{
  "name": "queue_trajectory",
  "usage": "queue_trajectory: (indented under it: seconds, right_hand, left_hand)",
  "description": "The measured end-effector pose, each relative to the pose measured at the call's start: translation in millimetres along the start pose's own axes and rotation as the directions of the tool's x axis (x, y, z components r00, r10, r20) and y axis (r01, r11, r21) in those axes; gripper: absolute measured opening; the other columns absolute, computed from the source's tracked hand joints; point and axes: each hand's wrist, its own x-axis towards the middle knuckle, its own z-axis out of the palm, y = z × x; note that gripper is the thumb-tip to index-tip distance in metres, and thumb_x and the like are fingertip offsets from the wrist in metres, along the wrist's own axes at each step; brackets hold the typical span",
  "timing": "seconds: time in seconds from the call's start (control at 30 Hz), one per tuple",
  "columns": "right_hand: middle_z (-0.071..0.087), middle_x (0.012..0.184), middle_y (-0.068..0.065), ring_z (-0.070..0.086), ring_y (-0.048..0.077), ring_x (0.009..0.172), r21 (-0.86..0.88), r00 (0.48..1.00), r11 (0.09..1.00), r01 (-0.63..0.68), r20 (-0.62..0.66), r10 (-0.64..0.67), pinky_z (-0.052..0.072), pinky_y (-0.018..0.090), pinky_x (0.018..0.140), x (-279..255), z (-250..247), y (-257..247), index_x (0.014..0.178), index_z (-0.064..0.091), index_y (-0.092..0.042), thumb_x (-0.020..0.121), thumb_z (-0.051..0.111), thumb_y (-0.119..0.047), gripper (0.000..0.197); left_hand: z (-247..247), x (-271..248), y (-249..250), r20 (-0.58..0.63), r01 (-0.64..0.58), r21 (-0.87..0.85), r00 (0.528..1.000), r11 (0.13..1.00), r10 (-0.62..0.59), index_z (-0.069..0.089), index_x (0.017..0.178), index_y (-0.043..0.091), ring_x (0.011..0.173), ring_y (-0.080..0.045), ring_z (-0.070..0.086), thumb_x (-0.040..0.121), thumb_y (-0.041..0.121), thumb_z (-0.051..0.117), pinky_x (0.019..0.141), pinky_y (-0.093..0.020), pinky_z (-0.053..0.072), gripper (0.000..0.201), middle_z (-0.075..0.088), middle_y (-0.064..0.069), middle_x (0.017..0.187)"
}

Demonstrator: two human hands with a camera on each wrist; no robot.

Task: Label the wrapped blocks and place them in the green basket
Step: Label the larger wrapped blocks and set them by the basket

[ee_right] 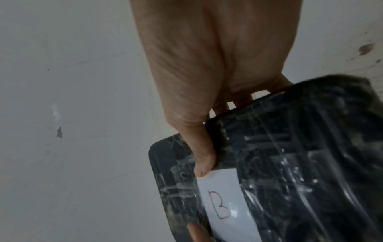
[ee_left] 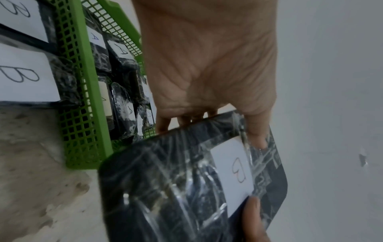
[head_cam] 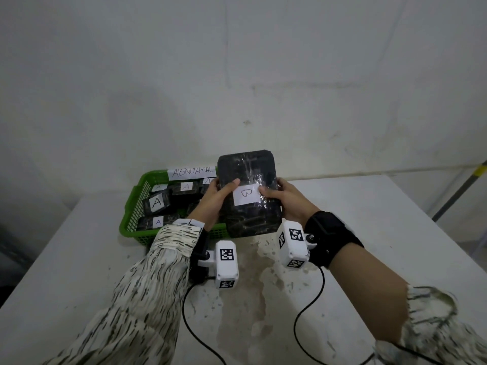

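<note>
Holding the wrapped block (head_cam: 249, 196) upright above the bench (head_cam: 369, 233), both hands clamp its side edges. The left hand (head_cam: 214, 197) has its grip closed on the left edge, thumb on the front face; the right hand (head_cam: 286, 197) has its grip closed on the right edge, thumb touching the white label (head_cam: 245, 194) marked "B". The block sits just right of the green basket (head_cam: 131, 206), overlapping its near right corner. The basket contains wrapped blocks labelled "A" (head_cam: 156, 202) and carries an "ABNORMAL" sign (head_cam: 192, 173).

Dim, flat light; blurred wrist views
</note>
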Motion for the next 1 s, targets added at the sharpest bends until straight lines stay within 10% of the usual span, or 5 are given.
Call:
queue_trajectory:
  seconds: [0.23,0.5,0.8,1.0]
  right_hand:
    - [0.068,0.12,0.004,0.065,0.022,0.108,-0.037,0.998,0.998,0.048,0.046,-0.046,0.053,0.046,0.089,-7,2,-11,0.128,0.054,-0.021,0.082,0.065,-0.048,0.054]
    - [0.07,0.115,0.011,0.066,0.029,0.106,0.08,0.998,0.995,0.057,-0.008,-0.056,0.053,0.042,0.092,-3,11,-7,0.124,0.06,-0.011,0.089,0.064,-0.033,0.041]
    - [0.071,0.11,0.014,0.07,0.024,0.092,0.07,0.991,0.99,0.12,-0.062,-0.116,0.058,0.029,0.073,-8,13,-12,0.118,0.062,-0.004,0.082,0.072,-0.011,0.038]
    - [0.069,0.114,0.009,0.068,0.023,0.102,-0.058,0.987,0.988,0.145,-0.059,-0.148,0.056,0.033,0.085,-6,14,-5,0.122,0.056,-0.01,0.075,0.078,-0.008,0.052]
  left_hand:
    - [2,1,1,0.035,0.005,0.036,0.999,0.999,-0.006,0.033,0.136,0.009,0.104,-0.025,0.06,0.086,0.005,0.062,0.087,-0.04,0.051,0.058,0.053,-0.015,0.13]
    - [5,3,1,-0.023,0.002,-0.008,1.0,1.0,-0.002,0.042,0.132,0.008,0.117,-0.027,0.056,0.09,0.026,0.059,0.105,-0.046,0.041,0.049,0.057,-0.013,0.128]
    - [7,0,-1,0.029,0.021,-0.002,0.999,1.0,-0.021,0.037,0.134,0.011,0.106,-0.024,0.059,0.087,0.015,0.061,0.088,-0.041,0.051,0.053,0.057,-0.01,0.123]
    - [5,3,-2,-0.035,0.026,0.013,0.999,1.0,-0.026,0.032,0.137,0.009,0.103,-0.026,0.06,0.087,0.013,0.062,0.089,-0.048,0.05,0.058,0.054,-0.011,0.127]
